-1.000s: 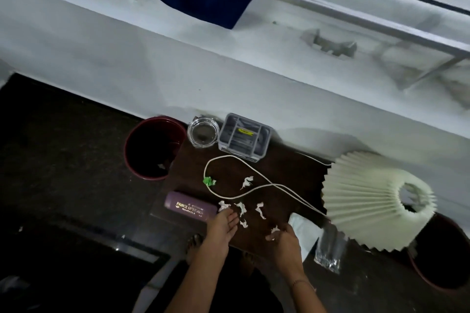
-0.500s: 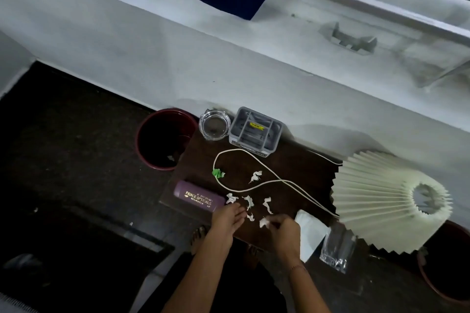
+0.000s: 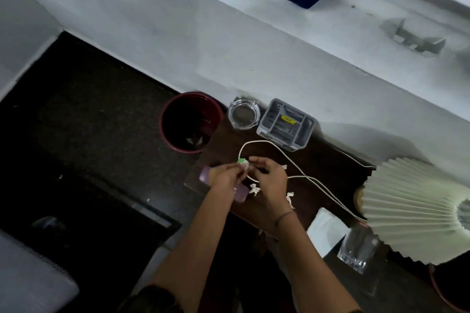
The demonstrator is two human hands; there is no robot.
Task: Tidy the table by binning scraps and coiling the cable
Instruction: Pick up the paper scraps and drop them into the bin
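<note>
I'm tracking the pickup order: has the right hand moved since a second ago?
Yes. The right hand has gone from the table's near edge up toward the grey organiser, now reaching the green scrap beside the cable loop.

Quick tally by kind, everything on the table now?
Paper scraps, loose on table: 3
Cable: 1
Glass ashtray: 1
Grey organiser: 1
Purple case: 1
Pleated lamp: 1
Drinking glass: 1
White packet: 1
Total: 10
</note>
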